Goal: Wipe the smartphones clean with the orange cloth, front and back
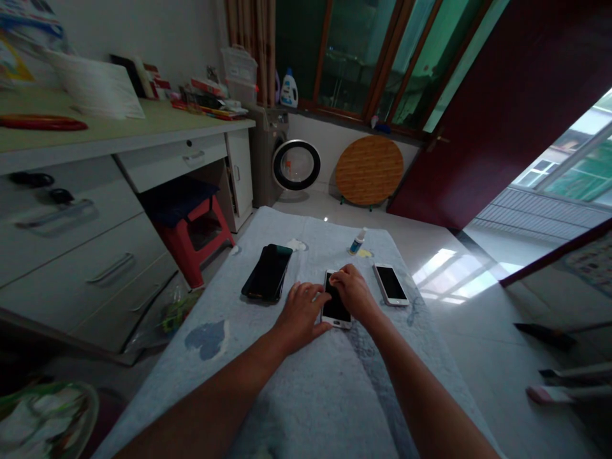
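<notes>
A white smartphone (337,307) with a dark screen lies face up on the cloth-covered table. My left hand (302,311) holds it along its left side, thumb by the lower corner and forefinger at the screen's edge. Over the upper part of that screen my right hand (354,290) is closed, fingertips pressed together and pointing down; whatever they pinch, if anything, is hidden. Another white smartphone (391,284) lies to the right. Left of my hands is a stack of black phones (268,273). A small spray bottle (357,242) with a blue label stands beyond them.
The patterned grey-blue cloth (306,408) covers the table. At left are a red stool (198,239) and a drawer desk (109,264). A washing machine (268,153) with its door open, a round wooden tabletop (370,170) and a dark red door (444,121) stand beyond.
</notes>
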Motion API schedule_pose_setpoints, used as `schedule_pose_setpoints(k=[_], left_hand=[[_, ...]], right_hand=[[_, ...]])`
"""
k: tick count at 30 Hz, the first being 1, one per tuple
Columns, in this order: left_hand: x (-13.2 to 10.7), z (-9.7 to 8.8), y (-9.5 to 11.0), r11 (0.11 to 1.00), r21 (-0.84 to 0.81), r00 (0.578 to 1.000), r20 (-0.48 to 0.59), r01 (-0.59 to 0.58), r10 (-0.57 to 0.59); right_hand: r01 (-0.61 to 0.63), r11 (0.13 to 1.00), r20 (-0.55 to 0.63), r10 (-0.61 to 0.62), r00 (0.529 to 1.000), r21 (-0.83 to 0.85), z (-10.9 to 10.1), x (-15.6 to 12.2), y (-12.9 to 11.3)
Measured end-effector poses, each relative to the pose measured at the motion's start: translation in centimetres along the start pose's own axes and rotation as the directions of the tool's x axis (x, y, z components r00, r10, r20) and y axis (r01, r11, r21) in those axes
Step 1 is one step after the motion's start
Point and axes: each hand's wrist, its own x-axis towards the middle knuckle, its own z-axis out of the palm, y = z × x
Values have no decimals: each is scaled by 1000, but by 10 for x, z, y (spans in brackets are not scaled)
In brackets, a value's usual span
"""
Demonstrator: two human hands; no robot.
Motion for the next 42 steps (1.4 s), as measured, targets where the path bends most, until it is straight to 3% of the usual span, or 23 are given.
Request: schedule_pose_setpoints(k=[4, 8, 11, 18, 27, 31, 36, 42], left_hand=[[3, -1, -1, 997, -31, 995, 67, -69, 71], [4, 1, -3, 998, -34, 995, 79, -53, 55], [4, 0, -2, 999, -27, 996, 76, -38, 40], [3, -5, 2, 1000, 4, 998, 63, -18, 18], [1, -4, 5, 990, 130, 996, 73, -57, 48], [1, -3, 5, 987, 147, 996, 73, -58, 47], [3, 4, 1, 991, 84, 995, 13, -100, 99], [2, 14, -5, 992, 17, 992, 37, -124, 124]], right_hand=[[-3, 991, 40, 9, 999, -135, 13, 28, 12], [84, 959, 166, -39, 985, -272, 20, 53, 14], [126, 952, 220, -64, 973, -278, 22, 58, 12], [277, 934, 366, -183, 913, -224, 17, 34, 5], [465, 883, 401, -405, 822, -61, 11, 1, -2], [427, 900, 374, -366, 852, -92, 17, 9, 2], [308, 927, 345, -223, 912, -214, 16, 39, 9], [232, 932, 335, -133, 933, -278, 11, 69, 15]])
